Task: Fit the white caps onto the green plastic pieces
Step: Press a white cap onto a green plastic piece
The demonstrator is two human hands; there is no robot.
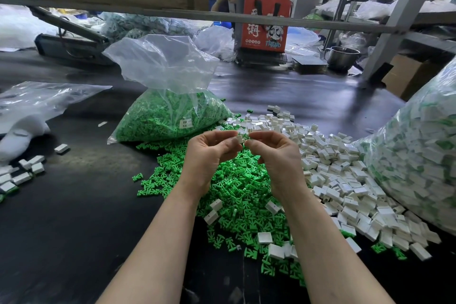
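Closest to the person, loose green pieces (237, 195) lie in a big heap on the dark table (74, 217), with a few white caps (345, 180) mixed in and many more piled to the right. Above the heap, both hands are raised and meet in the middle. The left hand (209, 153) pinches one white cap (238, 139) between thumb and fingers (222, 134). The right hand (274, 153) pinches something small at its fingertips, with a bit of green showing just beside the cap; it is most likely a green piece, though it is mostly hidden. So the step in hand looks like pushing the two parts together. The next move calls for lining the green part up with the open side of the cap and pressing straight in. The cap's flat face is turned toward the person, and its long side seems to run left to right, toward the other hand. Farther back stands a clear bag (170, 116) full of green pieces. At the right edge is a big bag (419, 155) of white and green parts. Farthest off, another person sits behind a red bag (265, 15).
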